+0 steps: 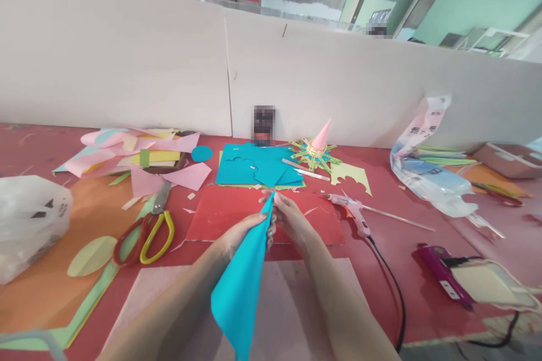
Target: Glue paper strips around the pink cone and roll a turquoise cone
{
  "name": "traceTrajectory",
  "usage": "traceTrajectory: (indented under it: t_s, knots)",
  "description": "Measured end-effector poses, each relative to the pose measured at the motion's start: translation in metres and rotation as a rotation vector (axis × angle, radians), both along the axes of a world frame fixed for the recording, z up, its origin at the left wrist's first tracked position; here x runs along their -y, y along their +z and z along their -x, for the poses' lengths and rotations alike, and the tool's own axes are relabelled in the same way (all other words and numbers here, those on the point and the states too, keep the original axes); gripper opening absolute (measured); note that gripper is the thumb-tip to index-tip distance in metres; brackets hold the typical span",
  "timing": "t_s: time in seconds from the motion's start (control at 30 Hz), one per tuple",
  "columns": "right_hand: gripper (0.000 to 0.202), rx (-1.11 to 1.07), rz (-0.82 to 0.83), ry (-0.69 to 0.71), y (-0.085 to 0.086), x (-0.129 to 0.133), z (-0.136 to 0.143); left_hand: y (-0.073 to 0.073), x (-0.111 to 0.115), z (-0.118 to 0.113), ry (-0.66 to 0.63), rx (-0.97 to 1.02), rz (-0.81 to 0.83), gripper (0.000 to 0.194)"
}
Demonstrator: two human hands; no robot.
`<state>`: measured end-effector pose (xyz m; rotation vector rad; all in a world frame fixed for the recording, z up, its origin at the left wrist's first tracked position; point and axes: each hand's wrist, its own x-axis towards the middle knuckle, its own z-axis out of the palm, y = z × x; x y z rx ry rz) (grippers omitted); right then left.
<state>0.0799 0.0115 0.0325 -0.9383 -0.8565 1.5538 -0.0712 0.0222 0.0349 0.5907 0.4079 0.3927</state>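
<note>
A sheet of blue paper (243,287), rolled into a narrow cone, points away from me above the red table. My left hand (241,231) wraps round its side from the left, with the palm partly hidden by the paper. Near the pointed end, my right hand (288,214) pinches the paper from the right. Beneath both hands lies a red sheet (322,223). Just beyond the cone's tip is a stack of blue paper (237,172) with curved cut-outs.
Scissors (158,220) with red and yellow handles lie left, by a white plastic bag (29,220) and paper scraps (110,155). A pink glue gun (353,211) with a black cord lies right, near a purple power strip (444,276). A pink cone (322,138) stands behind.
</note>
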Motion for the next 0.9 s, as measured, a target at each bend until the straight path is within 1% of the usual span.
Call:
traceTrajectory:
  t_s: [0.07, 0.1, 0.17, 0.23, 0.27, 0.33, 0.37, 0.4, 0.43, 0.5, 0.6, 0.7, 0.83, 0.9]
  knots:
    - [0.041, 0.084, -0.005, -0.059, 0.003, 0.001, -0.005, 0.004, -0.007, -0.001, 0.075, -0.066, -0.033, 0.03]
    - [0.042, 0.12, -0.006, -0.093, 0.005, 0.001, -0.008, 0.007, -0.012, -0.002, 0.119, -0.12, -0.076, 0.03]
    - [0.042, 0.183, -0.005, -0.163, 0.008, 0.002, -0.016, 0.017, -0.024, -0.006, 0.247, -0.27, -0.17, 0.032]
    - [0.044, 0.246, 0.014, -0.212, 0.011, 0.002, -0.022, 0.029, -0.037, -0.011, 0.324, -0.431, -0.277, 0.039]
    - [0.046, 0.269, 0.033, -0.221, 0.012, 0.002, -0.025, 0.035, -0.043, -0.013, 0.356, -0.494, -0.376, 0.042]
    - [0.049, 0.279, 0.081, -0.191, 0.013, 0.002, -0.027, 0.042, -0.054, -0.019, 0.432, -0.609, -0.65, 0.043]
    - [0.049, 0.272, 0.101, -0.159, 0.013, 0.003, -0.027, 0.043, -0.059, -0.022, 0.472, -0.657, -0.792, 0.043]
    - [0.048, 0.267, 0.111, -0.127, 0.012, 0.003, -0.026, 0.043, -0.063, -0.025, 0.499, -0.689, -0.896, 0.043]
    - [0.045, 0.271, 0.106, -0.102, 0.012, 0.004, -0.024, 0.041, -0.066, -0.027, 0.507, -0.711, -0.96, 0.042]
    - [0.04, 0.32, 0.067, -0.083, 0.011, 0.006, -0.018, 0.037, -0.07, -0.03, 0.5, -0.728, -1.01, 0.042]
    - [0.038, 0.396, 0.014, -0.066, 0.01, 0.008, -0.008, 0.032, -0.07, -0.033, 0.459, -0.719, -1.016, 0.041]
    - [0.036, 0.373, -0.005, -0.03, 0.01, 0.008, 0.001, 0.033, -0.069, -0.035, 0.432, -0.717, -1.01, 0.041]
    - [0.035, 0.399, -0.01, -0.073, 0.01, 0.007, 0.003, 0.036, -0.068, -0.037, 0.436, -0.732, -1.007, 0.04]
    - [0.035, 0.403, -0.008, -0.08, 0.009, 0.006, 0.001, 0.037, -0.068, -0.037, 0.434, -0.708, -0.998, 0.041]
